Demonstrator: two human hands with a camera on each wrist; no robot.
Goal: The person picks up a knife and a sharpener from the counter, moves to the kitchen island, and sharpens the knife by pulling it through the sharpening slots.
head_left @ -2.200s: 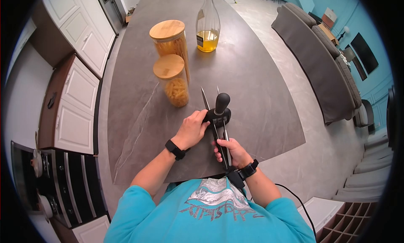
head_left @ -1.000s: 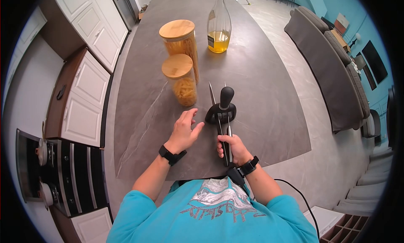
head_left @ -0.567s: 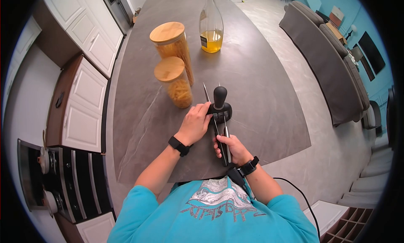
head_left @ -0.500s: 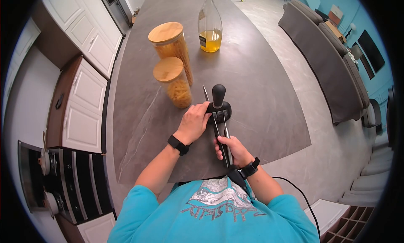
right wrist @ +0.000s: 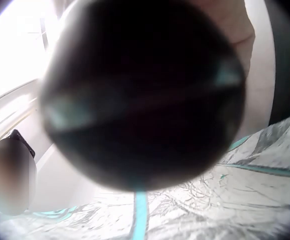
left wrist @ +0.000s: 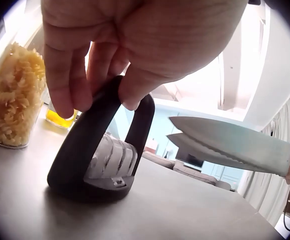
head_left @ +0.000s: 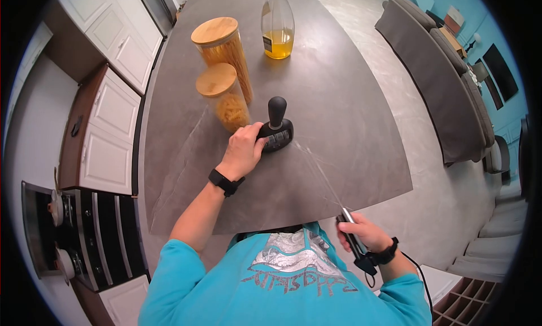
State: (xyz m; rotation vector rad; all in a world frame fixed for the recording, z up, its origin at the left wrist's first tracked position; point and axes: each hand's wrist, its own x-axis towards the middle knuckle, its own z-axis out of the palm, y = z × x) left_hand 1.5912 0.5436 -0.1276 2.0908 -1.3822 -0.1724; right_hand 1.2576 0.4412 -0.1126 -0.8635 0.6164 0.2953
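Note:
A black knife sharpener [head_left: 278,138] with an upright rounded handle stands on the grey counter. My left hand [head_left: 241,152] holds it from its left side; in the left wrist view, thumb and fingers pinch its black arch over the clear slotted insert. Near the counter's front edge, my right hand [head_left: 364,233] grips a knife-like tool [left wrist: 225,145] by its black-and-silver handle. Two overlapping pointed steel blades show in the left wrist view, apart from the sharpener; I cannot tell whether they are two knives or one tool. A dark blurred shape [right wrist: 140,95] fills the right wrist view.
Just beyond my left hand stands a lidded jar of spiral pasta [head_left: 231,112], with a taller spaghetti jar [head_left: 228,55] behind it. A glass bottle [head_left: 278,38] of yellow liquid stands farther back. The counter edge [head_left: 389,199] curves round at the right.
My right hand has drawn the blades out of the sharpener, toward my body and to the right. The left hand came off the sharpener a second ago and holds it again now.

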